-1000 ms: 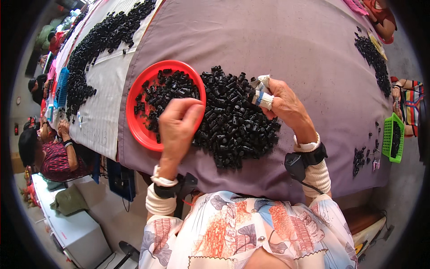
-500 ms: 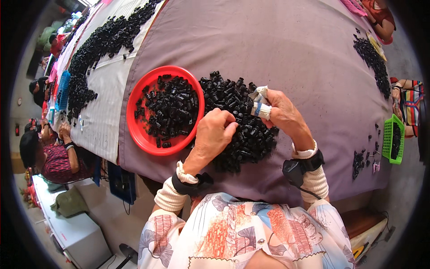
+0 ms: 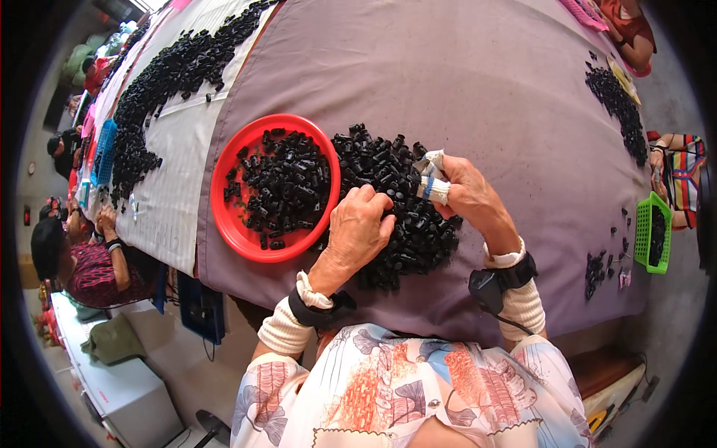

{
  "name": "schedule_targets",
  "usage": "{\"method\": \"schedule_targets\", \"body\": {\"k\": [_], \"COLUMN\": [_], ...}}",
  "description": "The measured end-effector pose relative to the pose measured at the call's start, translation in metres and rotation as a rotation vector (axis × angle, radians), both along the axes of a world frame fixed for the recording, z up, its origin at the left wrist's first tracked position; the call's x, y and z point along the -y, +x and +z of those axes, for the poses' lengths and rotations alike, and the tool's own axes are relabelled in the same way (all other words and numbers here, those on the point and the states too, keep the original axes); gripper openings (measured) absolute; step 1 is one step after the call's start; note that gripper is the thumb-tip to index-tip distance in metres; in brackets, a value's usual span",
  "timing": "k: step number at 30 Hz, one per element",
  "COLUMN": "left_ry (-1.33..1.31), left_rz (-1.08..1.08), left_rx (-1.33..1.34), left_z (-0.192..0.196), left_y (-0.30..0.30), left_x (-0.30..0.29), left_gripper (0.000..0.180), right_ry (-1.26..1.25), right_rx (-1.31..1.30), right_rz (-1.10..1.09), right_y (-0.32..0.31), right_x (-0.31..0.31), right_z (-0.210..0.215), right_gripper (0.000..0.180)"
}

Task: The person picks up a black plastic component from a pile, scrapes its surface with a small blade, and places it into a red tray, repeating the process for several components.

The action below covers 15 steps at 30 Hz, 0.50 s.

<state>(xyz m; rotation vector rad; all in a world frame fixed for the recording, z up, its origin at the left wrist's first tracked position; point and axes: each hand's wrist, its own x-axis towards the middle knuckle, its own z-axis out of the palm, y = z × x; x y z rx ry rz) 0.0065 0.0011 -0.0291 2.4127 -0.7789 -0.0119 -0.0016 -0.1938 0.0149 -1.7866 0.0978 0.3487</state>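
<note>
The red bowl [image 3: 275, 187] sits on the bench [image 3: 463, 82], which is covered with a mauve cloth, and serves as the landmark here. Inside it lies a loose scatter of small black parts. Just to the right of the bowl, touching its rim, is the pile of small black parts [image 3: 396, 201], heaped directly on the cloth. The left hand [image 3: 360, 228] rests palm-down on the near left side of that pile, just beside the bowl's right rim, with its fingers curled into the parts; whether it actually grips any cannot be told. The right hand [image 3: 467, 196] lies on the far side of the pile from the bowl, its fingertips wrapped in pale tape with a blue band, pinched together over the parts; what they hold is hidden. Both wrists carry black straps over cream cuffs. Well beyond the bowl to its upper left, a long heap of black parts [image 3: 172, 82] runs across a white sheet. Far to the bowl's right, at the bench's edge, stands a green basket [image 3: 648, 231], with another dark pile [image 3: 616, 101] above it. Below and left of the bowl, another person [image 3: 82, 261] sits at the bench's edge.
</note>
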Motion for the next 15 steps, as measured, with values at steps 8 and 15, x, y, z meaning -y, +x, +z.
{"method": "schedule_targets", "body": {"k": [8, 15], "left_ry": [-1.062, -1.087], "left_rz": [0.105, 0.044], "left_rx": [-1.068, -1.158], "left_z": [0.016, 0.028], "left_y": [0.011, 0.008], "left_x": [-0.016, -0.013], "left_gripper": [0.014, 0.017], "right_ry": [0.101, 0.235], "right_rx": [-0.021, 0.045], "right_rz": [-0.040, 0.006], "right_y": [-0.001, 0.005], "right_x": [-0.007, -0.021], "right_z": [0.005, 0.016], "right_gripper": [0.017, 0.025]}}
